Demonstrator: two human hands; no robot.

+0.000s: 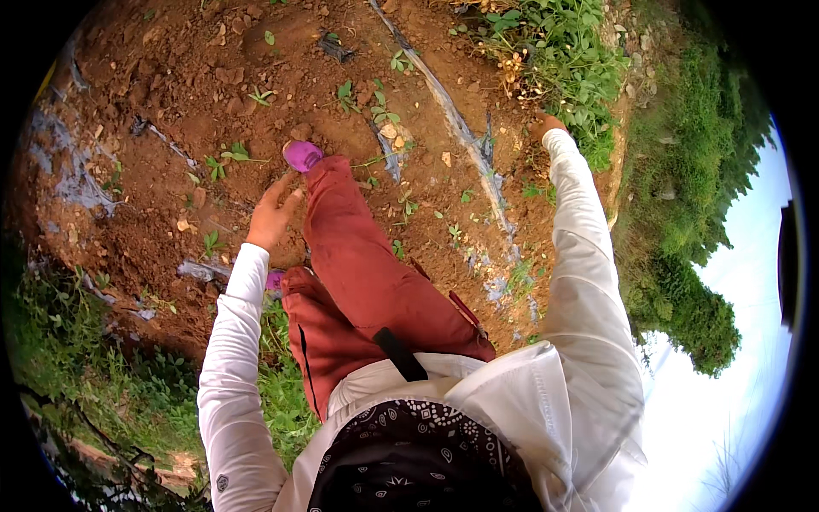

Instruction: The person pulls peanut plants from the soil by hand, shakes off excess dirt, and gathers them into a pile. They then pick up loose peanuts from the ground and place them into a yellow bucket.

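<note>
My left hand [275, 209] hangs over the brown soil beside my purple shoe [303, 155], fingers apart and holding nothing. On the right, my arm stretches out to a heap of uprooted leafy plants [580, 85], which look like peanut plants. My right hand [546, 126] is at the near edge of that heap, touching or just beside it. Its fingers are too small and turned away to make out. Pale pods and roots [512, 72] show at the heap's left side.
Loose soil [256, 51] spreads around my feet, with scattered green sprigs [260, 96]. A strip of grey plastic film [452, 119] runs across the ground, and torn film [68, 166] lies at the left. Bushes [682, 154] grow at the right; grass [281, 384] is behind my legs.
</note>
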